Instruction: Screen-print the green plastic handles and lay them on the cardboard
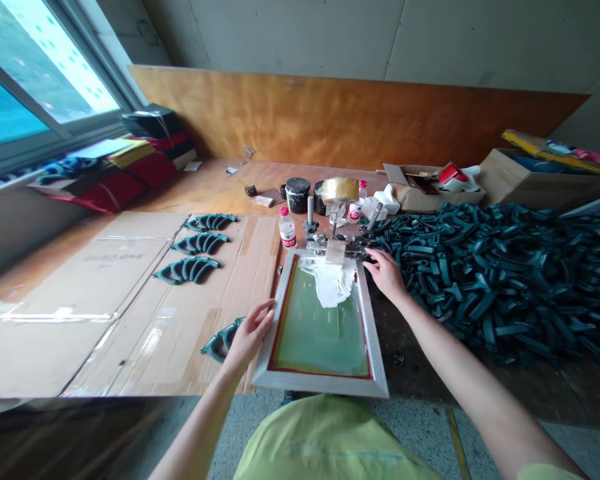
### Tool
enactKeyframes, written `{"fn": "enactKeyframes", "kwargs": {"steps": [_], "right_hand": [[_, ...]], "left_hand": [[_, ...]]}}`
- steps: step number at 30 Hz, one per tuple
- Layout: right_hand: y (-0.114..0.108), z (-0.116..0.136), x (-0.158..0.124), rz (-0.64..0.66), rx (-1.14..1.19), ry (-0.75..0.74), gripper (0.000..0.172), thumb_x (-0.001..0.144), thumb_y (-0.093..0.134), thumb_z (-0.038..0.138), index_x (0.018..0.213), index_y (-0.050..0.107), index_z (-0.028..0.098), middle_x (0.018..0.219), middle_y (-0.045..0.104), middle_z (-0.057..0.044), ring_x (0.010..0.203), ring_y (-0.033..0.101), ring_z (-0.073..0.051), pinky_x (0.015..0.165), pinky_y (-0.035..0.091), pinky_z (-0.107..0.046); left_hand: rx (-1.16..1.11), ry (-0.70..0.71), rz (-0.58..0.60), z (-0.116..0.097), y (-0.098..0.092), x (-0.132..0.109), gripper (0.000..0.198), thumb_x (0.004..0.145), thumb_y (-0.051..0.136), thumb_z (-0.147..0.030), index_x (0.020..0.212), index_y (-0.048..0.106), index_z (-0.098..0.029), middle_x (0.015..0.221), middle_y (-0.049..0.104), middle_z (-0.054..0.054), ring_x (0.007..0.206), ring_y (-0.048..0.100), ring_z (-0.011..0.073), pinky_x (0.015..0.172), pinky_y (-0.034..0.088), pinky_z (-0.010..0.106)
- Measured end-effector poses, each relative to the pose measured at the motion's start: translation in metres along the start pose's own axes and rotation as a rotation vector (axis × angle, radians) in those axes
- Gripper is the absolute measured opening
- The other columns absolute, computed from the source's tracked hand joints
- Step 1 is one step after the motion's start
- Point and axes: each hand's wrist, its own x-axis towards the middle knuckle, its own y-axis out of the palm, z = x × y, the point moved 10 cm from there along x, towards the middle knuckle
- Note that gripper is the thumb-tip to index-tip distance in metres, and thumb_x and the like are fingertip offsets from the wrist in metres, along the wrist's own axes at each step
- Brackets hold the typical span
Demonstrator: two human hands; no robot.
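Note:
A silk-screen printing frame (379, 363) with grey metal sides and a green mesh lies before me, tilted slightly. White ink (333, 287) is spread over the upper part of its mesh, below a pale squeegee-like block (335, 253). My left hand (250, 333) holds the frame's left side, fingers closed along the edge. At the upper right corner, by the metal clamp (353, 248), my right hand (386, 275) has thumb and forefinger apart, close to the frame. A dark green curved plastic part (215, 345) lies on cardboard, partly hidden by my left hand.
More green parts (200, 243) lie in a column on the cardboard sheet (125, 333). A large heap of dark green parts (485, 280) covers the right. Behind stand a red-capped bottle (287, 230), a black tub (298, 195), a tape roll (340, 189) and a cardboard box (437, 200).

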Motion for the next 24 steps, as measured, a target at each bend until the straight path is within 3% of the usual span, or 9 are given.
{"fn": "enactKeyframes", "kwargs": {"steps": [3,6,8,11,15,19,22,24], "right_hand": [[0.033,0.039,0.028,0.136,-0.039,-0.09,0.059,0.078,0.071,0.016,0.134,0.053,0.017,0.131,0.058,-0.014,0.12,0.054,-0.026,0.099,0.048,-0.037],[0.077,0.057,0.036,0.359,-0.138,-0.06,0.04,0.078,0.073,0.017,0.117,0.062,0.018,0.109,0.068,-0.01,0.101,0.062,-0.025,0.087,0.05,-0.035],[0.092,0.058,0.026,0.441,-0.164,-0.044,0.022,0.079,0.071,0.019,0.1,0.066,0.018,0.093,0.07,-0.008,0.087,0.064,-0.023,0.079,0.049,-0.032],[0.088,0.068,-0.005,0.439,-0.089,-0.166,0.005,0.082,0.065,0.016,0.086,0.067,0.019,0.084,0.069,-0.008,0.084,0.062,-0.023,0.076,0.048,-0.032],[0.063,0.083,-0.048,0.5,0.068,-0.402,0.026,0.078,0.055,0.001,0.087,0.069,0.021,0.084,0.068,-0.005,0.085,0.061,-0.021,0.074,0.047,-0.03],[0.058,0.087,-0.046,0.553,0.092,-0.429,0.022,0.076,0.059,0.003,0.079,0.068,0.022,0.077,0.065,-0.002,0.077,0.059,-0.018,0.07,0.045,-0.028],[0.06,0.088,-0.039,0.42,0.059,-0.37,0.023,0.078,0.056,0.001,0.081,0.068,0.02,0.081,0.066,-0.004,0.082,0.059,-0.02,0.072,0.047,-0.03],[0.059,0.091,-0.05,0.345,0.065,-0.39,0.03,0.079,0.051,-0.002,0.09,0.069,0.019,0.09,0.068,-0.007,0.09,0.059,-0.022,0.077,0.048,-0.032]], "left_hand": [[0.001,-0.013,0.008,0.044,0.008,0.011,0.083,0.074,0.066,-0.061,0.142,0.045,-0.018,0.072,0.065,-0.001,0.067,0.062,0.0172,0.061,0.048,0.026],[0.045,-0.011,-0.002,0.063,0.009,0.02,0.075,0.078,0.062,-0.06,0.139,0.048,-0.019,0.072,0.064,-0.001,0.068,0.062,0.017,0.061,0.047,0.025],[0.061,-0.019,0.008,0.066,0.01,0.022,0.07,0.079,0.061,-0.06,0.136,0.051,-0.02,0.074,0.064,-0.001,0.066,0.061,0.0164,0.059,0.046,0.024],[0.059,-0.033,0.01,0.064,0.009,0.019,0.066,0.079,0.061,-0.059,0.133,0.053,-0.021,0.074,0.065,0.0,0.064,0.061,0.0163,0.058,0.046,0.024],[0.058,-0.052,-0.012,0.062,0.008,0.016,0.065,0.078,0.062,-0.06,0.13,0.056,-0.021,0.074,0.066,0.0,0.065,0.062,0.0171,0.057,0.046,0.024],[0.037,-0.058,-0.03,0.058,0.007,0.014,0.063,0.074,0.066,-0.06,0.123,0.06,-0.02,0.075,0.067,0.001,0.068,0.064,0.0187,0.059,0.048,0.026],[-0.012,-0.07,-0.026,0.055,0.007,0.013,0.065,0.072,0.068,-0.059,0.123,0.059,-0.02,0.077,0.069,0.001,0.068,0.065,0.019,0.059,0.049,0.026],[-0.046,-0.085,-0.017,0.054,0.009,0.012,0.068,0.072,0.069,-0.059,0.126,0.056,-0.019,0.078,0.069,0.001,0.067,0.064,0.018,0.059,0.049,0.026]]}}
